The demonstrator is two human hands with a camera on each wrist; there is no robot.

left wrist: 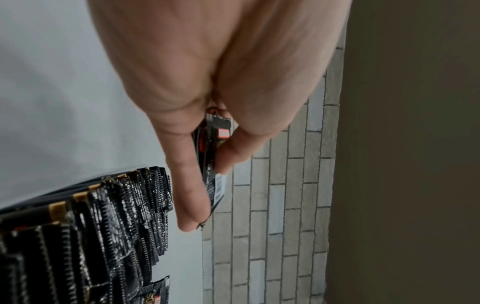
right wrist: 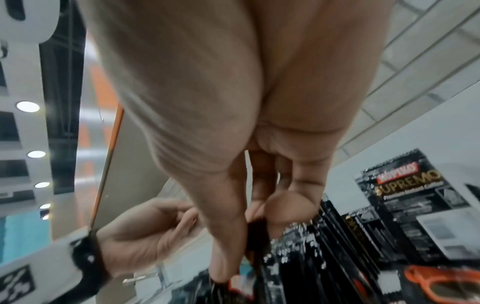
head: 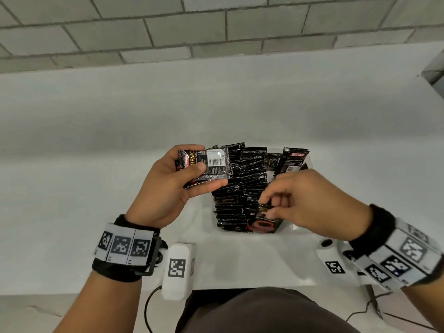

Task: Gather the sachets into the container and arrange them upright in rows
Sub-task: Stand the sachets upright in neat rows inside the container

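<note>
A clear container (head: 287, 228) on the white table holds several black coffee sachets (head: 249, 174) standing upright in rows. My left hand (head: 173, 186) is raised at the container's left side and holds a small stack of sachets (head: 209, 164) between thumb and fingers; the left wrist view shows that stack (left wrist: 215, 164) edge-on. My right hand (head: 295, 200) reaches over the container's near right part and pinches the top of a sachet (head: 264, 218) at the front of a row. In the right wrist view, those fingers (right wrist: 259, 195) close on the sachet's top edge (right wrist: 253, 232). A few sachets (head: 292, 159) lean loosely at the far right.
The white table (head: 120, 131) stretches out to the left and beyond the container, with a grey block wall (head: 168, 27) behind it. Two white marker blocks (head: 177, 270) (head: 332, 258) and cables lie at the near edge, by my lap.
</note>
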